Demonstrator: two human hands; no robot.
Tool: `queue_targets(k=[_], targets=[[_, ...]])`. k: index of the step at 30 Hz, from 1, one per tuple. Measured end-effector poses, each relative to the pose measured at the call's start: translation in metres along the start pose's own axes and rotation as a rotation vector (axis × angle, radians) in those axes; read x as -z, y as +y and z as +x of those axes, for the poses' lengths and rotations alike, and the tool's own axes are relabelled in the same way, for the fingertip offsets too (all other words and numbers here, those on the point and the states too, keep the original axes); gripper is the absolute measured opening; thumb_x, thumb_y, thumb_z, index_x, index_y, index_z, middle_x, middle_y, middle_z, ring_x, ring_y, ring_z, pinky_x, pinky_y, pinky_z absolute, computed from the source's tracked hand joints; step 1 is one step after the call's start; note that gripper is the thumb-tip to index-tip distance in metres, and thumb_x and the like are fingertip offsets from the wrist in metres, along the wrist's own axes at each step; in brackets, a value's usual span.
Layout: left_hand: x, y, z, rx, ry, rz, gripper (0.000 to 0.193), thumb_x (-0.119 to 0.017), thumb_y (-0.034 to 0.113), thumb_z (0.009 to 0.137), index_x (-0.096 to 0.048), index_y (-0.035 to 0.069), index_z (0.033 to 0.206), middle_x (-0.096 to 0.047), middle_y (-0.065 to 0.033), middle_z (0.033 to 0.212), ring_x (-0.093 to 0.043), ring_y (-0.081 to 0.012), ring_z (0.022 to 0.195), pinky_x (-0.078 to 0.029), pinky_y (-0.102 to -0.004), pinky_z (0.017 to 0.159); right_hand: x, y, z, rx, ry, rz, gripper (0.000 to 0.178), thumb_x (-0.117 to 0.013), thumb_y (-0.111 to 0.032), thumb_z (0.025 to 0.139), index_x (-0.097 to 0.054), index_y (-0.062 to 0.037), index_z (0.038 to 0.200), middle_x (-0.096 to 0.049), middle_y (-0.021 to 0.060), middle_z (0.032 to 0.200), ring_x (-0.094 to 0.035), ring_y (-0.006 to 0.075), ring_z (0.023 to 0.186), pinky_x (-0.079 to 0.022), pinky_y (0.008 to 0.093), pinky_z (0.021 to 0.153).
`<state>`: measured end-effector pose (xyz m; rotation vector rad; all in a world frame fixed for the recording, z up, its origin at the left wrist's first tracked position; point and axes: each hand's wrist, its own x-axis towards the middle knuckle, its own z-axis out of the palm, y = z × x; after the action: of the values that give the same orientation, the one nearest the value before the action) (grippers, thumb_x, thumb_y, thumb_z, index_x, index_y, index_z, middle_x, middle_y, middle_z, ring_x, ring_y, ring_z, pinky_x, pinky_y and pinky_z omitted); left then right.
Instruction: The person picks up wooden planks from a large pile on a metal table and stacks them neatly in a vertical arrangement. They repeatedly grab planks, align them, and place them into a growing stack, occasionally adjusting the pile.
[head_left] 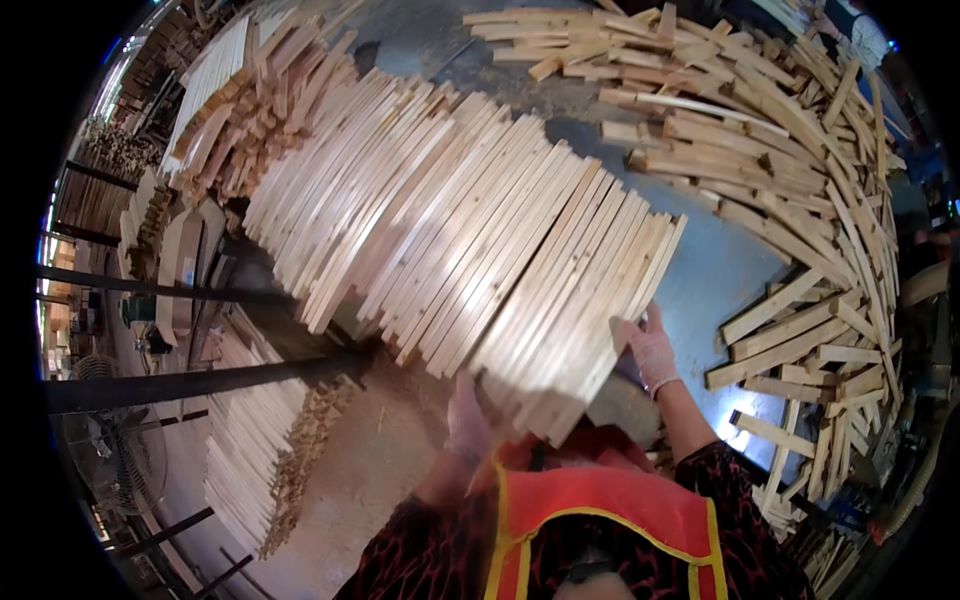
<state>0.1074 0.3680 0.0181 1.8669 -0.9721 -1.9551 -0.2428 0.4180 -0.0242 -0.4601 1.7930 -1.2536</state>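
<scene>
A long row of pale wooden strips [430,230] lies side by side across the middle of the view. A dark gap sets off its nearest group of strips [560,320]. My left hand [468,418], in a thin translucent glove, grips this group at its lower left end; its fingertips are partly hidden by the wood. On the opposite side my right hand [650,352], gloved the same way, is closed on the group's right edge, with fingers against the outermost strip. Both forearms reach in from the lower edge, past a red apron [600,505] with yellow trim.
Loose wooden pieces [760,150] lie heaped along the right on a grey metal surface [690,215]. Stacked strips [250,440] stand at lower left, near dark metal bars [200,385] and a fan [120,450]. More wood [270,110] is piled at the far left.
</scene>
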Motion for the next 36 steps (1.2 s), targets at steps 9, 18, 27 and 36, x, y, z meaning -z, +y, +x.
queue_targets(k=[9, 18, 27, 36], targets=[[-0.084, 0.056, 0.076, -0.787, -0.124, 1.15, 0.034, -0.065, 0.031, 0.097, -0.068, 0.003, 0.114, -0.073, -0.0269, 0.106, -0.071, -0.0417, 0.102, -0.055, -0.0516, 0.09, 0.097, 0.0, 0.029, 0.138, -0.121, -0.141, 0.088, -0.075, -0.048, 0.093, -0.039, 0.0018, 0.155, -0.068, 0.0255, 0.133, -0.067, 0.0363, 0.123, -0.052, 0.0418, 0.105], [-0.225, 0.13, 0.132, -0.697, 0.303, 1.169, 0.062, -0.076, 0.033, 0.089, -0.057, 0.002, 0.14, -0.07, -0.0244, 0.124, -0.07, -0.0403, 0.113, -0.056, -0.0454, 0.098, 0.108, -0.032, 0.081, -0.063, -0.194, -0.692, 0.084, -0.066, -0.061, 0.093, -0.053, 0.0091, 0.137, -0.065, 0.0362, 0.13, -0.064, 0.0498, 0.122, -0.051, 0.0495, 0.105], [-0.227, 0.171, 0.071, -0.623, -0.262, 0.255, 0.08, -0.069, -0.003, 0.086, -0.037, 0.004, 0.158, -0.067, -0.0152, 0.135, -0.068, -0.0253, 0.117, -0.058, -0.0359, 0.1, 0.121, -0.111, 0.006, 0.255, 0.121, -0.298, 0.082, -0.078, -0.044, 0.088, -0.05, 0.0063, 0.145, -0.066, 0.0324, 0.131, -0.063, 0.0457, 0.124, -0.051, 0.0476, 0.106], [-0.201, 0.323, -0.049, -1.228, -0.353, 0.102, 0.07, -0.08, 0.01, 0.083, -0.049, -0.002, 0.144, -0.069, -0.0154, 0.131, -0.067, -0.0231, 0.12, -0.055, -0.0375, 0.102, 0.114, -0.285, -0.066, 0.807, 0.463, -0.366, 0.071, -0.082, -0.029, 0.081, -0.056, -0.0049, 0.143, -0.062, 0.025, 0.131, -0.056, 0.0433, 0.125, -0.045, 0.0479, 0.11]])
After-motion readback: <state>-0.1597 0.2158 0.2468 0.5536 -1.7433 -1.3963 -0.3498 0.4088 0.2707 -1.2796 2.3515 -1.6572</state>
